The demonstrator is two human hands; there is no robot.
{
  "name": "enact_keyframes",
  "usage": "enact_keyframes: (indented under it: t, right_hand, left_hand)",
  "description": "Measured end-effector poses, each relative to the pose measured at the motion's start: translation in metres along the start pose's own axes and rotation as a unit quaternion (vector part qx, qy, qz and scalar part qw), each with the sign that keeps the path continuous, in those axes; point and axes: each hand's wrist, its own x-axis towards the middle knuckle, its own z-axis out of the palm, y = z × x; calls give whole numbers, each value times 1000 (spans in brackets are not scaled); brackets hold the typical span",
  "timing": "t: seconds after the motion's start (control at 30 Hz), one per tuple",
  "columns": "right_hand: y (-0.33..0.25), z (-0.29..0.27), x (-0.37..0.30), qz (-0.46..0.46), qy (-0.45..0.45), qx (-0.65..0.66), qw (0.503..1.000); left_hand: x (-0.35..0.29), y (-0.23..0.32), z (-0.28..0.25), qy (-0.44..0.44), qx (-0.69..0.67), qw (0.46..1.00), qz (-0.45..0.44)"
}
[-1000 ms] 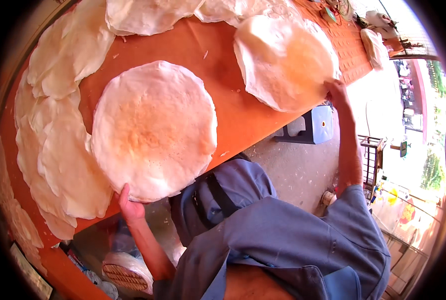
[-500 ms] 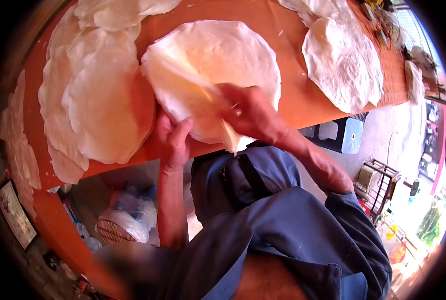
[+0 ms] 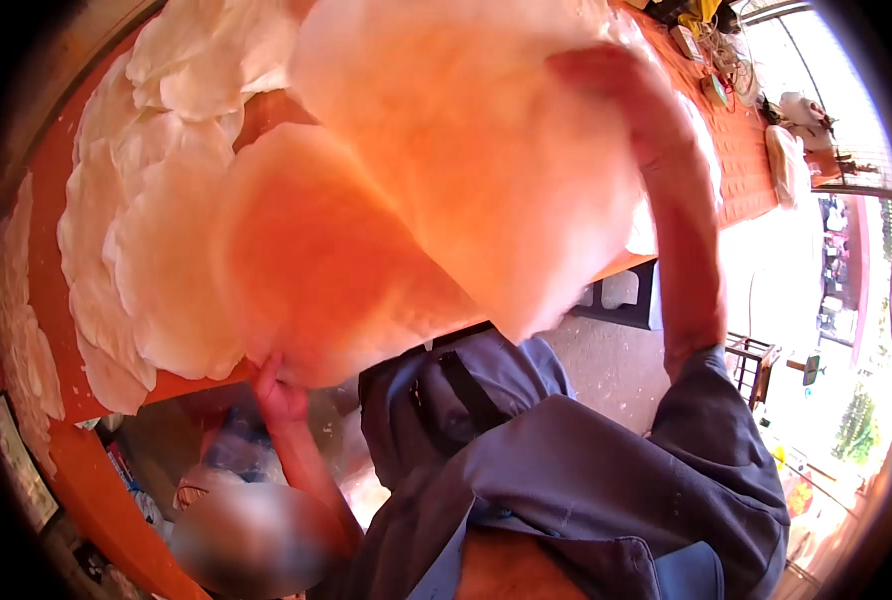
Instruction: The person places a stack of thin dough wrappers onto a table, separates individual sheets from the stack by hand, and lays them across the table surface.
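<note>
A large thin round dough sheet [image 3: 456,130] hangs raised over the middle of the table, translucent and smeared by motion. My right hand [image 3: 616,95] grips its far right edge, with the fingers blurred and bent over it. Below and to the left spreads a second thin sheet [image 3: 306,240], its straight-looking border partly covered by the raised one. At the near rim of that lower sheet, my left hand [image 3: 281,395] pinches the edge between thumb and fingers. Whether the two sheets still join under the overlap cannot be seen.
Overlapping pale dough sheets [image 3: 166,250] cover the left of the orange table [image 3: 91,400]. More lie behind the raised sheet on the right. Cords and small items [image 3: 726,60] sit at the far right corner. A black crate [image 3: 626,295] and a metal rack [image 3: 751,365] stand beyond the near edge.
My right hand has swung up, away and to the right, spreading the sheet wide. My left hand has moved left and nearer, and now pinches the lower sheet's near edge.
</note>
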Motion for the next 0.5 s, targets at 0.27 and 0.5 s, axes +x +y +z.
enact_keyframes:
  t: [0.27,0.5]
  right_hand:
    - [-64,-65,80,-38,27,281,959]
    - [64,-140,-36,85,377,141,911]
  left_hand:
    - [13,-32,7,54,212,975,41]
    - [-11,-21,27,33,127,991,2]
